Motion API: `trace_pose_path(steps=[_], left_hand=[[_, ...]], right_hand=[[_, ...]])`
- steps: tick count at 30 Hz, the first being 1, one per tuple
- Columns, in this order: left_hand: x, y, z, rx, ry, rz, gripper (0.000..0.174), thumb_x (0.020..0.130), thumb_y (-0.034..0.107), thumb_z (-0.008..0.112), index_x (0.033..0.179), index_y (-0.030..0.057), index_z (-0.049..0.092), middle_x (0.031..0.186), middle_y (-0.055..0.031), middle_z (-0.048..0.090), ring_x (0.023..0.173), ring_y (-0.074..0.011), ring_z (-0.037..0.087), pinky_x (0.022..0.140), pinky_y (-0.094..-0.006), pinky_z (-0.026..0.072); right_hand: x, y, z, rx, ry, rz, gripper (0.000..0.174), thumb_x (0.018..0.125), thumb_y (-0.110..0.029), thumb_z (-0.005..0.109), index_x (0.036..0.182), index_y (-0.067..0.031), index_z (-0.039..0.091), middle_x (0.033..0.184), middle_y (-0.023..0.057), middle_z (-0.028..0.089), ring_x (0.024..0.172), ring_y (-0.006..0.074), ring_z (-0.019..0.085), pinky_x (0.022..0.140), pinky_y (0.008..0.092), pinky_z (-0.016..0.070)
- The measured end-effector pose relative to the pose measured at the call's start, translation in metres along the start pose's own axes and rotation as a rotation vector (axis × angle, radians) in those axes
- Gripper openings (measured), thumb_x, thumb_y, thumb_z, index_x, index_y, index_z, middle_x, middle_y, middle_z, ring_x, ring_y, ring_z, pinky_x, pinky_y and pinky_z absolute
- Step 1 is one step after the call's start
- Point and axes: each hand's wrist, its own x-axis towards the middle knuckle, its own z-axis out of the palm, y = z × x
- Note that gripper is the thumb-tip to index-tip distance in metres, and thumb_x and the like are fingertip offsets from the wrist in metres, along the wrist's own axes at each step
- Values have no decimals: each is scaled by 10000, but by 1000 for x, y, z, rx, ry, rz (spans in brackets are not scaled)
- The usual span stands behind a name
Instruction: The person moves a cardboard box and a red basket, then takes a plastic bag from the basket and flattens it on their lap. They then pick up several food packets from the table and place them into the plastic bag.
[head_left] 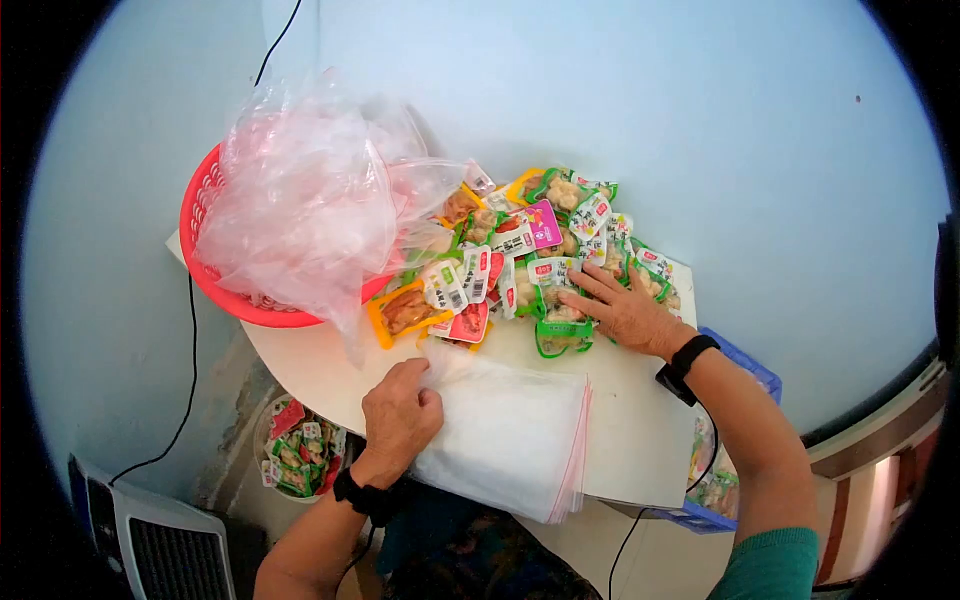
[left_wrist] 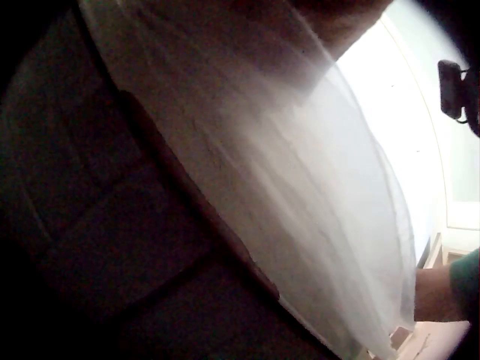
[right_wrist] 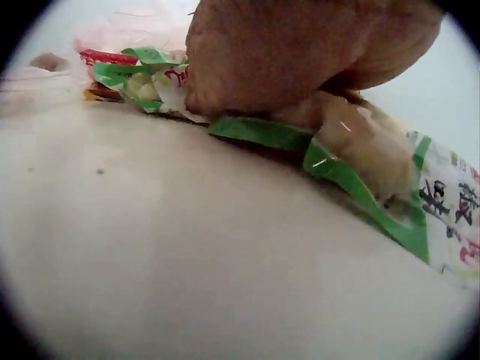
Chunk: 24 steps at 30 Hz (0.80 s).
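Observation:
My left hand (head_left: 402, 415) grips the left edge of a stack of clear plastic bags (head_left: 500, 430) with curled fingers. The stack lies along the near side of the white table (head_left: 645, 445), its pink-striped edge to the right. Seen from the left wrist, the translucent plastic (left_wrist: 300, 180) spreads across much of the view. My right hand (head_left: 635, 315) rests with fingers extended on the right part of a heap of small snack packets. Beneath its fingers is a green-edged packet (head_left: 553, 275). The right wrist view shows another green-edged packet (right_wrist: 367, 150) beside the hand, on the tabletop.
A red basket (head_left: 205, 270) heaped with loose clear bags (head_left: 300, 190) stands at the back left. Below the table's left side is a bucket of packets (head_left: 300, 450); a blue crate (head_left: 740, 360) sits below the right side. A black cable (head_left: 190, 370) hangs along the wall.

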Motion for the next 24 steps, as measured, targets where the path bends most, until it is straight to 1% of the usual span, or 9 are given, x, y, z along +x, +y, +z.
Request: trace_pose_path(steps=[4, 7, 8, 11, 12, 18, 21, 22, 24], left_hand=[[-1, 1, -1, -9, -21, -33, 341, 715, 5, 575, 1048, -25, 644, 993, -213, 677, 809, -342, 677, 718, -404, 553], [-2, 3, 0, -23, -4, -33, 332, 712, 9, 579, 1038, -17, 641, 984, -206, 677, 807, -345, 675, 715, -408, 555], [-3, 2, 4, -26, 7, -23, 325, 711, 14, 581, 1030, -8, 638, 978, -199, 678, 817, -350, 672, 720, -418, 554], [-4, 5, 3, -6, 20, -13, 314, 708, 24, 586, 1017, 3, 642, 968, -193, 679, 823, -357, 669, 727, -429, 554], [-3, 6, 3, 8, 24, -13, 312, 707, 27, 588, 1014, 4, 645, 966, -193, 680, 822, -358, 669, 728, -429, 554], [-2, 5, 4, -60, 22, -64, 294, 708, 42, 592, 991, 15, 664, 954, -188, 686, 814, -361, 670, 735, -426, 553], [-4, 5, 4, -69, 66, -25, 295, 712, 45, 592, 997, 23, 666, 957, -184, 686, 812, -358, 670, 736, -427, 553], [-3, 4, 5, -71, 75, -18, 292, 715, 48, 593, 997, 25, 665, 955, -182, 685, 809, -358, 669, 734, -430, 553], [-3, 1, 7, -73, 87, -3, 287, 721, 53, 595, 998, 29, 663, 952, -178, 683, 803, -358, 668, 729, -434, 551]], right_hand=[[8, 15, 7, 80, 42, 33, 668, 926, -100, 561, 1497, -343, 314, 1570, 44, 292, 1466, 266, 242, 1075, 710, 271], [16, 25, 15, 2, 50, 50, 667, 927, -113, 569, 1495, -353, 317, 1559, 48, 312, 1464, 251, 250, 1057, 703, 292], [15, 27, 18, 48, 75, 56, 758, 857, -66, 649, 1501, -304, 326, 1543, 63, 337, 1455, 247, 259, 1062, 631, 284], [22, 24, 9, 131, 24, 135, 725, 909, -111, 602, 1513, -351, 282, 1549, 46, 329, 1457, 248, 261, 1062, 687, 282], [24, 21, 5, 147, 2, 172, 746, 897, -84, 608, 1518, -338, 280, 1551, 51, 327, 1463, 261, 245, 1083, 672, 259], [27, 8, -21, 242, -135, 182, 809, 825, -113, 667, 1518, -291, 289, 1558, 153, 291, 1435, 329, 294, 1100, 516, 382], [26, -11, -33, 109, -68, 166, 831, 772, -91, 682, 1506, -220, 316, 1521, 188, 332, 1405, 345, 341, 1082, 472, 426], [25, -22, -46, 95, -32, 176, 802, 738, -60, 674, 1471, -167, 366, 1495, 186, 374, 1391, 338, 363, 1036, 485, 453], [37, -37, -59, 58, -31, 175, 763, 744, -51, 673, 1448, -169, 405, 1492, 161, 386, 1377, 321, 385, 1047, 463, 432]])
